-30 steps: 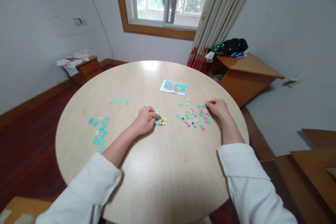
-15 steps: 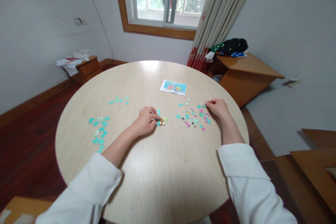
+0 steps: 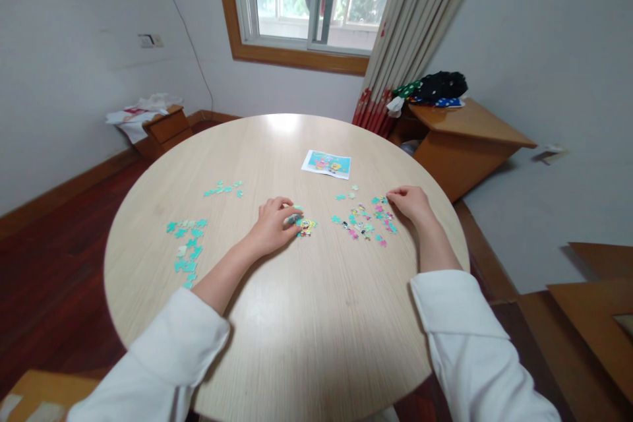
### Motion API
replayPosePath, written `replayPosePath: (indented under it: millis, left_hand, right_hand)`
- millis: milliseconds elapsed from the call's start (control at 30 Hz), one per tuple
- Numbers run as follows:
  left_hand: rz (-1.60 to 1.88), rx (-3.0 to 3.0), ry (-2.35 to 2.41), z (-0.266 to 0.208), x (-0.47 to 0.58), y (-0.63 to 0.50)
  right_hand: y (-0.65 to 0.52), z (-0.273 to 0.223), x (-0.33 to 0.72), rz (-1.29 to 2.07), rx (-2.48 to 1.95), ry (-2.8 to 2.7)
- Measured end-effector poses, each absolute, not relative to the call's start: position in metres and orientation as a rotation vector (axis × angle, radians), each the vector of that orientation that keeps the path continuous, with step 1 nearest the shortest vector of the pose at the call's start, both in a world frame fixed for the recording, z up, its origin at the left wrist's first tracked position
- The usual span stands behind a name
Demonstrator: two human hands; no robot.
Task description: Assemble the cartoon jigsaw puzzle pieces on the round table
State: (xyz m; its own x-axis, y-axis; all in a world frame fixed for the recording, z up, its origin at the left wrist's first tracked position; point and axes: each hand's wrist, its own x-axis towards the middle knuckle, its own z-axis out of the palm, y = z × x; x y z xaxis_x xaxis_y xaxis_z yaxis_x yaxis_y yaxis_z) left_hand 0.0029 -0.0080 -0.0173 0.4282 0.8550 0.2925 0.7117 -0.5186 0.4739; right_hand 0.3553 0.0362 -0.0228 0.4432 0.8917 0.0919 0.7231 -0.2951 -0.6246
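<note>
A small joined section of jigsaw puzzle [image 3: 307, 225], showing a yellow cartoon face, lies mid-table. At its left edge rests my left hand [image 3: 277, 225], thumb and forefinger apart, partly hiding the teal pieces there. My right hand [image 3: 410, 203] is by the far right of a loose group of pink, teal and yellow puzzle pieces [image 3: 380, 211]. Its thumb and forefinger are pinched together at a small puzzle piece [image 3: 383, 200], mostly covered by the fingertips. Beyond both hands lies a printed reference picture [image 3: 327, 164] with a pink and a yellow character.
Teal puzzle pieces [image 3: 192, 252] lie in a column at the left of the round wooden table [image 3: 306, 323]. A smaller teal group [image 3: 225, 189] sits farther back. Behind the table stand a wooden cabinet [image 3: 465, 128] with clothes and a curtain [image 3: 395, 39].
My left forefinger has drawn back left off the yellow face, uncovering more of it. My right hand stays where it was.
</note>
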Motion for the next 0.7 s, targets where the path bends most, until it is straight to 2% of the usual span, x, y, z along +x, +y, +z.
replayPosePath:
  millis: [700]
  left_hand:
    - [0.642, 2.295, 1.497, -0.0186, -0.0043, 0.0017]
  right_hand:
    - [0.0364, -0.0243, 0.3564, 0.365, -2.103, -1.351]
